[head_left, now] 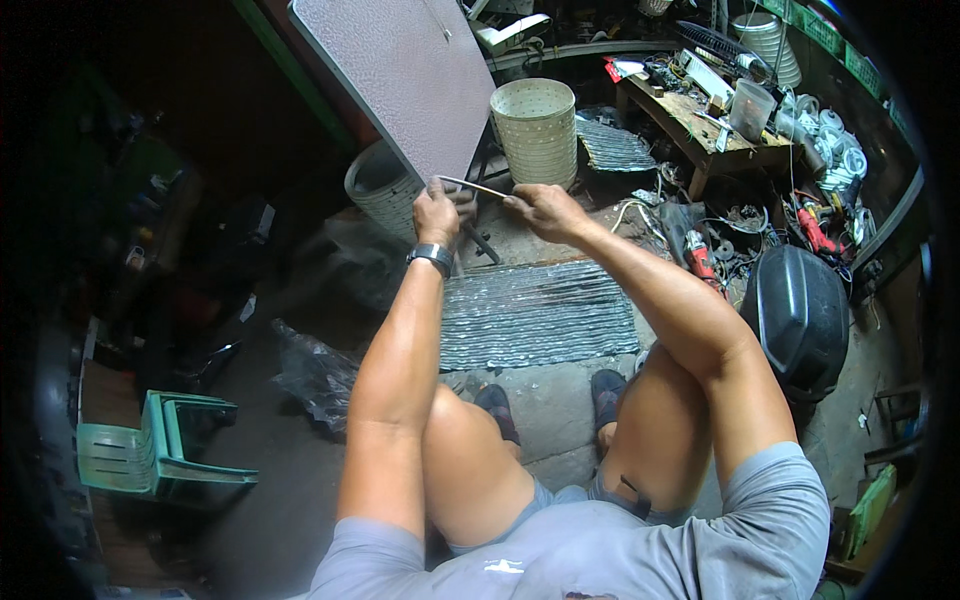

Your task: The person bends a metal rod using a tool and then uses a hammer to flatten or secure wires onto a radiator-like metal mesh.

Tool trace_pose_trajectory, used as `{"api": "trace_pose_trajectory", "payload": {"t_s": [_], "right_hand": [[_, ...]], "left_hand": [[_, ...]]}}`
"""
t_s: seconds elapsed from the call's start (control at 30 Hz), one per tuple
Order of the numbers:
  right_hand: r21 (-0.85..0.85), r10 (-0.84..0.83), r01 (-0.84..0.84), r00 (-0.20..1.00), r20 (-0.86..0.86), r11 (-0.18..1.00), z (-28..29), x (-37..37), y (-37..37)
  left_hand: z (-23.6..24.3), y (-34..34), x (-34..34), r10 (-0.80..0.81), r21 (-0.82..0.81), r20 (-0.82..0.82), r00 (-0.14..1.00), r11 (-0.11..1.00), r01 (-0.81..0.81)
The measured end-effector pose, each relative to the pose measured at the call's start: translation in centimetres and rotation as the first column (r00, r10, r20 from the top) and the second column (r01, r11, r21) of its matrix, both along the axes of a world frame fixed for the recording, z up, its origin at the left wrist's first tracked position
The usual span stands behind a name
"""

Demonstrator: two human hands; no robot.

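Observation:
A pale, speckled rectangular board [410,90] with a metal edge stands tilted at the top left. At its lower corner my left hand [437,212], with a dark watch on the wrist, is closed; whether it grips the board, the thin rod's end or both is unclear. My right hand [545,210] grips the thin rod [478,187], which crosses horizontally between my hands. A corrugated silvery mat [535,310] lies on the floor beneath them. A cream bucket [533,135] stands behind the rod; a larger greyish bucket [370,185] is partly hidden by the board and my left arm.
A cluttered wooden table [690,130] is at back right. Red power tools [700,260] and a black case [795,325] lie at the right. A green plastic chair [160,445] is at the left. Crumpled clear plastic [310,370] lies on the concrete floor [540,440] by my left leg.

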State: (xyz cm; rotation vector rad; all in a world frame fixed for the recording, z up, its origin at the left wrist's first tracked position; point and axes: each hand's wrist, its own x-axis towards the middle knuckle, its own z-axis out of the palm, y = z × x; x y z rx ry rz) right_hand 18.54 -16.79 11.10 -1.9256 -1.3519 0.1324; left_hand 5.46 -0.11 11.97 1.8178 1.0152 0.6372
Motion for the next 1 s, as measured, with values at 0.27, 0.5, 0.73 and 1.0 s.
{"api": "trace_pose_trajectory", "payload": {"t_s": [0.27, 0.5, 0.73, 1.0], "right_hand": [[0.127, 0.132, -0.107, 0.969, -0.210, 0.986, -1.3, -5.0, 1.9], [0.034, 0.083, -0.083, 0.997, -0.004, 0.996, -3.6, -4.4, 0.6], [0.010, 0.002, -0.003, 0.996, 0.094, 1.000, -0.7, -2.4, -0.1], [-0.059, 0.071, -0.055, 0.939, 0.336, 0.997, -0.2, 1.8, -4.0]], "left_hand": [[1.3, 0.7, 0.7, 0.258, -0.565, 0.744, 0.616, 0.735, 0.375], [2.6, 2.5, -0.7, 0.574, -0.677, 0.723, 0.384, 0.699, 0.228], [0.4, 3.1, -2.6, 0.377, 0.181, 0.604, 0.702, 0.793, -0.582], [1.7, -3.7, -2.5, -0.345, 0.611, -0.595, 0.726, 0.392, 0.688]]}}
